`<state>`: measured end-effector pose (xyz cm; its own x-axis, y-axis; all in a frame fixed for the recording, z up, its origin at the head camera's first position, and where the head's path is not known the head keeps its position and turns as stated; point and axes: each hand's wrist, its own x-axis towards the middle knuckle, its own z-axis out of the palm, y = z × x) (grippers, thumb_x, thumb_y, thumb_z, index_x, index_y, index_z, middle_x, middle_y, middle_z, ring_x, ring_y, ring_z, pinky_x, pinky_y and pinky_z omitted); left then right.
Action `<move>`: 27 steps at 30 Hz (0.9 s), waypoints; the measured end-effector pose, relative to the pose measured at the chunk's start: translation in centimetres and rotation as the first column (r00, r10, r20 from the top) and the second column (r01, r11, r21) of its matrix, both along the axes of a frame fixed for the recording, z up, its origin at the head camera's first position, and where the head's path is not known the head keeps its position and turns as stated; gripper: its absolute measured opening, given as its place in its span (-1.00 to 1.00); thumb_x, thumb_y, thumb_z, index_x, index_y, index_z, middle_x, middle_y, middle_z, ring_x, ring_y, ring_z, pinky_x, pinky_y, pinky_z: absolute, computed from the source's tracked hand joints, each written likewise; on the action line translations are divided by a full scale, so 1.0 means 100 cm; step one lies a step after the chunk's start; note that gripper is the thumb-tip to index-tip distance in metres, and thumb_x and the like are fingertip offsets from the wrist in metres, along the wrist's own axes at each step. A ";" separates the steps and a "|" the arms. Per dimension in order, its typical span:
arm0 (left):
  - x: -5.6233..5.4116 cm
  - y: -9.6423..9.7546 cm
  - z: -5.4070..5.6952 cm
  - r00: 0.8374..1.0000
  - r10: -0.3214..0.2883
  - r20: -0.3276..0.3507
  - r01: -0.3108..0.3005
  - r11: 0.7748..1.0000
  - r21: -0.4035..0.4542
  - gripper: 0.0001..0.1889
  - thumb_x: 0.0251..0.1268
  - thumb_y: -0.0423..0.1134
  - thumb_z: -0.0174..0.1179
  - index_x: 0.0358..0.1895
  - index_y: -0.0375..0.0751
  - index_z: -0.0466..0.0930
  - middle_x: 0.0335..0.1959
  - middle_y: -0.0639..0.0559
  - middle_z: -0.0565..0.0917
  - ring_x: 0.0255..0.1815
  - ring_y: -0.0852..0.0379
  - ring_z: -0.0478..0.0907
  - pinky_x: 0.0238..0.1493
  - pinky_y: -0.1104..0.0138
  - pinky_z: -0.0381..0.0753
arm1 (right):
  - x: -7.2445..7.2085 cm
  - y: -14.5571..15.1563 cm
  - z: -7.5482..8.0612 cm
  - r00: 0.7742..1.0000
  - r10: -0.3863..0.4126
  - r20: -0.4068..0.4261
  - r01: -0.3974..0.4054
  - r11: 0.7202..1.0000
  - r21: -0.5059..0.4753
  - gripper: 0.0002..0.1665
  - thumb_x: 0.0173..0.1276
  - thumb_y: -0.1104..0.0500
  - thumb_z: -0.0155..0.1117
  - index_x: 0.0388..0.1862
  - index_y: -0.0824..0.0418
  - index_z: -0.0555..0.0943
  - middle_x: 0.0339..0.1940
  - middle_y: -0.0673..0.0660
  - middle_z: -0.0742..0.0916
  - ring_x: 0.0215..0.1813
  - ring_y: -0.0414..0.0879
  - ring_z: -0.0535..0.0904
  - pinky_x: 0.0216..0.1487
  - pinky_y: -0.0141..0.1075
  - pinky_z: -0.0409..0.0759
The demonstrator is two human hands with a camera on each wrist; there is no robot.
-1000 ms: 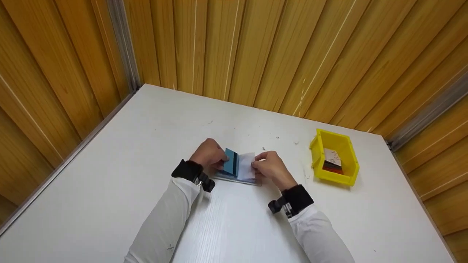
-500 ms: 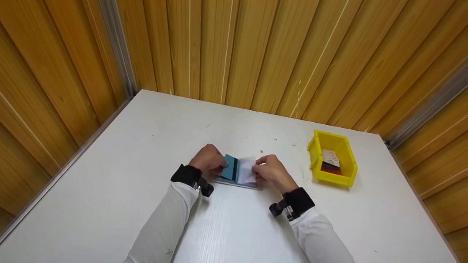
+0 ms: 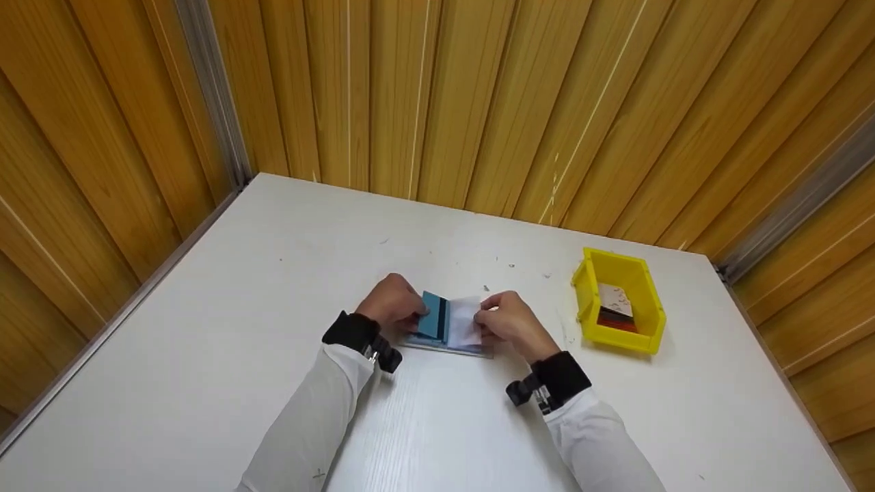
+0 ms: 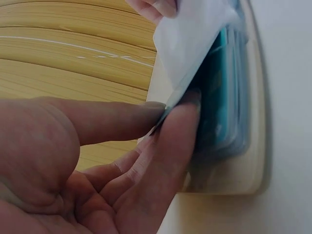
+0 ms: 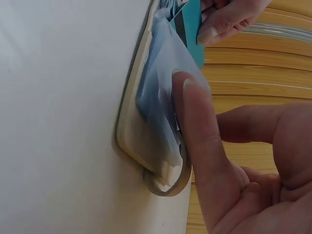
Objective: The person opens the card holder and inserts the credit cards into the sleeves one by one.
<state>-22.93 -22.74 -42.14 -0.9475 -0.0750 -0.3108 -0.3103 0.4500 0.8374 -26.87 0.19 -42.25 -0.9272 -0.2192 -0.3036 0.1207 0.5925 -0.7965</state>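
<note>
A card holder [image 3: 451,350] with clear plastic sleeves lies spread on the table between the hands. My left hand [image 3: 391,302] pinches a teal card [image 3: 431,316] with a black stripe between thumb and finger. The card stands tilted at the holder's middle, its striped edge against a whitish clear sleeve [image 3: 465,320]. That sleeve's outer edge is pinched by my right hand [image 3: 514,324], which lifts it off the pages below. In the left wrist view, teal shows through the stacked sleeves [image 4: 229,97] underneath. A strap loop [image 5: 170,191] juts from the cover in the right wrist view.
A yellow bin [image 3: 624,339] stands on the right of the white table [image 3: 287,410], with a stack of cards [image 3: 615,301] in it. Wood-look panels [image 3: 437,102] wall off the back and sides. Small scraps [image 3: 511,265] dot the tabletop behind the hands.
The head view has shifted a little, so the table sits lower in it. Both hands keep their grips on the card and sleeve, with hardly any movement relative to the holder.
</note>
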 end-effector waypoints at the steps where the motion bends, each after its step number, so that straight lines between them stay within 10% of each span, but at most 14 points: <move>1: 0.000 0.001 0.000 1.000 -0.001 -0.007 0.001 1.000 0.004 -0.88 0.35 -0.40 0.38 -0.26 -0.41 0.84 -0.61 0.03 0.66 -0.61 0.23 0.65 -0.40 0.45 0.68 | 0.000 0.001 0.000 1.000 0.001 0.000 -0.001 1.000 -0.002 -0.61 0.37 0.30 0.29 0.13 0.43 0.61 -0.35 0.14 0.77 -0.38 -0.14 0.70 -0.26 -0.37 0.77; 10: 0.000 0.005 -0.002 1.000 -0.023 0.017 0.022 0.999 0.040 -0.84 0.39 -0.32 0.41 -0.11 -0.35 0.85 -0.51 0.03 0.71 -0.53 0.21 0.69 -0.29 0.42 0.67 | -0.001 0.004 0.002 0.999 0.034 -0.040 -0.030 0.995 0.096 -0.81 0.38 0.25 0.30 -0.13 0.34 0.70 -0.48 0.06 0.71 -0.44 -0.15 0.62 -0.38 -0.42 0.61; 27: 0.002 0.026 -0.007 0.997 0.042 -0.062 -0.038 0.997 0.066 -0.87 0.31 -0.41 0.46 -0.18 -0.43 0.80 -0.61 0.04 0.68 -0.65 0.26 0.65 -0.42 0.43 0.71 | -0.002 0.007 -0.004 0.997 0.055 -0.050 -0.050 0.994 0.097 -0.73 0.54 0.24 0.20 -0.03 0.41 0.73 -0.40 0.07 0.66 -0.41 -0.15 0.59 -0.38 -0.41 0.60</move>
<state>-22.69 -20.14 -42.83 -0.9621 -0.0945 -0.2558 -0.2723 0.3824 0.8829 -27.02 0.92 -42.64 -0.9306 -0.2402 -0.2763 0.0467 0.6706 -0.7403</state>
